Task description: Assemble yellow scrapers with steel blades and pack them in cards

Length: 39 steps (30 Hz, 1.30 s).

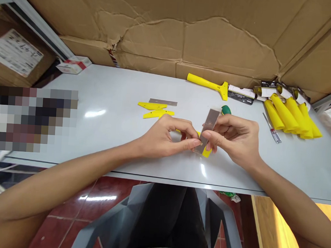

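brown cardboard (215, 41) stands behind a pale grey desk (114, 136). above the desk's near side we hold a flat grey blade (210, 121), its top leaning toward 1 o'clock; a yellow piece (207, 152) shows beneath its lower end. our right hand (241, 140) has its grip clenched on the blade, thumb in front. our left hand (170, 135) meets the lower left edge with thumb and forefinger; we cannot tell what that grip grasps. from the blade, two yellow plates (156, 115) and a loose metal strip (162, 102) lie toward 10 o'clock, a yellow scraper handle (207, 82) at 12, and yellow tubes (292, 115) near 3, beside a slim tool (272, 129). a green rounded end (226, 110) shows at 1 o'clock, just above our right hand.
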Motion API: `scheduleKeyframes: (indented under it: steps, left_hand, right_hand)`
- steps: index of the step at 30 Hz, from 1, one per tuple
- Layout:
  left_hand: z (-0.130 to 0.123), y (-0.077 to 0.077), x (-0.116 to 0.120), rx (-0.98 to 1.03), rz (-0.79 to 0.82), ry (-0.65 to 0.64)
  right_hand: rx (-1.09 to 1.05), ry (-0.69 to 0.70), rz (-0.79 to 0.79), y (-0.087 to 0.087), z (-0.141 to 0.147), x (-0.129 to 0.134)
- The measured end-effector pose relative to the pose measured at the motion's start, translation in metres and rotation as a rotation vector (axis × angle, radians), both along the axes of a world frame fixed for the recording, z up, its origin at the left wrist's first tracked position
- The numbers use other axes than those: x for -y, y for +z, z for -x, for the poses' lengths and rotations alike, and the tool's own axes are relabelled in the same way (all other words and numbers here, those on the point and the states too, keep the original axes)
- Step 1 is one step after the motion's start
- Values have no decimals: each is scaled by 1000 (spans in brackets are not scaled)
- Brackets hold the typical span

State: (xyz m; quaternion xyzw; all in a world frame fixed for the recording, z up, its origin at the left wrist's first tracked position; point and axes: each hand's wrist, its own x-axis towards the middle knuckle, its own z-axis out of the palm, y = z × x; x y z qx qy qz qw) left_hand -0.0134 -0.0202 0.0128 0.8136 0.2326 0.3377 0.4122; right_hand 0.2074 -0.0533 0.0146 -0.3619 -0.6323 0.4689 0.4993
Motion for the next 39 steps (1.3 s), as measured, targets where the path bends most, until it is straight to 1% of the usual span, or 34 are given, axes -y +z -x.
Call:
scheduleKeyframes:
  steps: [3, 5, 7, 9, 10, 12, 15, 17, 19, 21, 23, 25, 28, 33, 36, 39]
  left_hand:
    - [1, 1, 0, 15, -12, -12]
    - [2, -1, -4, 1, -75, -3]
    - [4, -6, -13, -72, -254, 49]
    - [7, -14, -26, -205, -516, 132]
    - [9, -18, -32, -286, -616, 158]
    - [12, -27, -42, -420, -748, 154]
    - [13, -35, -47, -520, -854, 151]
    - [12, -37, -46, -538, -889, 138]
    - [11, -37, -44, -539, -898, 171]
    - [10, -35, -43, -513, -894, 272]
    - [11, -34, -43, -445, -902, 384]
    - [12, -32, -44, -372, -917, 447]
    - [12, -31, -45, -322, -918, 477]
    - [11, -30, -42, -340, -917, 504]
    - [11, -30, -41, -353, -887, 528]
    - [13, -29, -41, -354, -844, 554]
  right_hand:
    - [-1, 3, 8, 0, 1, 1]
    - [24, -23, -8, 1, 0, -1]
    - [52, -96, -32, 3, -3, -6]
    - [61, -183, -26, 4, -9, -14]
    - [55, -217, -11, 4, -13, -19]
    - [34, -253, 39, 3, -20, -29]
    - [-18, -270, 122, -2, -29, -42]
    - [-45, -277, 156, -5, -34, -47]
    - [-54, -290, 165, -6, -38, -51]
    - [-56, -301, 158, -6, -41, -53]
    - [-55, -296, 147, -5, -43, -53]
    - [-37, -275, 123, -5, -42, -53]
    - [16, -247, 82, -6, -39, -52]
    - [87, -262, 23, -8, -36, -49]
    - [119, -279, 10, -7, -36, -47]
    - [134, -238, -3, -6, -36, -45]
